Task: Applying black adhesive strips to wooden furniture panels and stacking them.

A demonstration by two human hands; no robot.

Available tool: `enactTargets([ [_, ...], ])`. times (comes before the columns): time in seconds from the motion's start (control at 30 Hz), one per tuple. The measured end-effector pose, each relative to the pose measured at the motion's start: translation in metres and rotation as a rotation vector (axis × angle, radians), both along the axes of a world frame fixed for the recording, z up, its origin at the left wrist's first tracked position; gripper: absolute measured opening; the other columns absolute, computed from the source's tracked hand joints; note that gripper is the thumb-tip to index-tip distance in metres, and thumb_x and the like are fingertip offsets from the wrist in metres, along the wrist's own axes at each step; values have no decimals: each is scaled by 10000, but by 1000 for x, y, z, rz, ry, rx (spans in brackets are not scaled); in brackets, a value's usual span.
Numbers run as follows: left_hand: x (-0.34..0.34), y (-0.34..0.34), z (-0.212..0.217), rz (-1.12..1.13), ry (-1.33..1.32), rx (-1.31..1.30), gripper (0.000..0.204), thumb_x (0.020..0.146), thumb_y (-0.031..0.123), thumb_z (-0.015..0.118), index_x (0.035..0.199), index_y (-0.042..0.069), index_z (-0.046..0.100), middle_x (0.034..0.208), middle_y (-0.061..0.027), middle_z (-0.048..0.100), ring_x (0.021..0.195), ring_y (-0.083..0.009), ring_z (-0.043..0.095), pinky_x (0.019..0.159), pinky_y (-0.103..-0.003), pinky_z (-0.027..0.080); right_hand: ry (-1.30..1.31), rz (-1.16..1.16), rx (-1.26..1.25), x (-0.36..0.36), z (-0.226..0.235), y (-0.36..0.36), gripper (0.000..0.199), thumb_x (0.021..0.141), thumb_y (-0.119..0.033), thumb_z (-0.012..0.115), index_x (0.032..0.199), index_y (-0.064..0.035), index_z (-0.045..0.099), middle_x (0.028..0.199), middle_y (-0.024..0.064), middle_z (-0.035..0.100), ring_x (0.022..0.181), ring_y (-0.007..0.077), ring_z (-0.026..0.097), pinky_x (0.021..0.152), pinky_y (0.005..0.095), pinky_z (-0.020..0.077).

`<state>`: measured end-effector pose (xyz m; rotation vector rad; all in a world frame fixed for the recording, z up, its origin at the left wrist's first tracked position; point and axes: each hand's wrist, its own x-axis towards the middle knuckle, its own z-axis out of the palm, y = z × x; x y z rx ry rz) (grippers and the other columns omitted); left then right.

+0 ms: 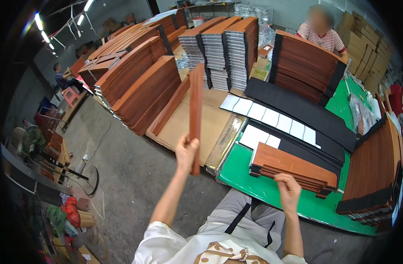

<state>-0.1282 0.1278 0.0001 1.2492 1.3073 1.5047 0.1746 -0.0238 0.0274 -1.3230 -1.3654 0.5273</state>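
My left hand point(186, 154) is closed round a long reddish-brown wood-look board point(195, 110), held upright above the edge of the cardboard. My right hand point(289, 190) is curled, fingertips pinched together, just in front of a short pile of brown boards point(296, 163) on the green tabletop point(241, 171). Whatever it may hold is hidden. Behind that pile lie black strips point(307, 110) and a row of white sheets point(272, 118). A smaller white sheet point(259, 137) lies close to the brown pile.
Flattened cardboard point(179, 116) lies left of the green top. Tall stacks of brown boards point(144, 92) stand behind it, with more stacks point(219, 50) at the back and one point(371, 171) at the right. Across the table is another person point(320, 35) in a striped shirt.
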Motion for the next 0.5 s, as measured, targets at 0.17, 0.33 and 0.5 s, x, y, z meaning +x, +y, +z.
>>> enactTargets([
  [0.17,75,-74,-25,7,389,205,588,648,77,726,1180,-14,491,1066,-147,494,917,-268,514,792,-335,443,216,105,-144,-47,3,12,341,875,-9,573,1207,33,510,1185,134,542,1043,207,588,847,293,498],
  [0.33,128,-125,-28,-108,527,341,689,618,40,790,1203,23,425,1139,-188,478,1022,-358,478,851,-436,407,341,60,-194,-68,-1,8,765,822,-90,658,1417,11,187,1334,123,263,1252,248,355,1007,394,393],
  [0.5,155,-169,-20,-428,429,234,700,677,27,742,1274,-41,385,1217,-229,441,1103,-396,446,928,-446,384,117,-116,-146,-36,-7,-16,874,753,-156,731,1421,23,197,1344,140,284,1266,279,337,1063,401,310],
])
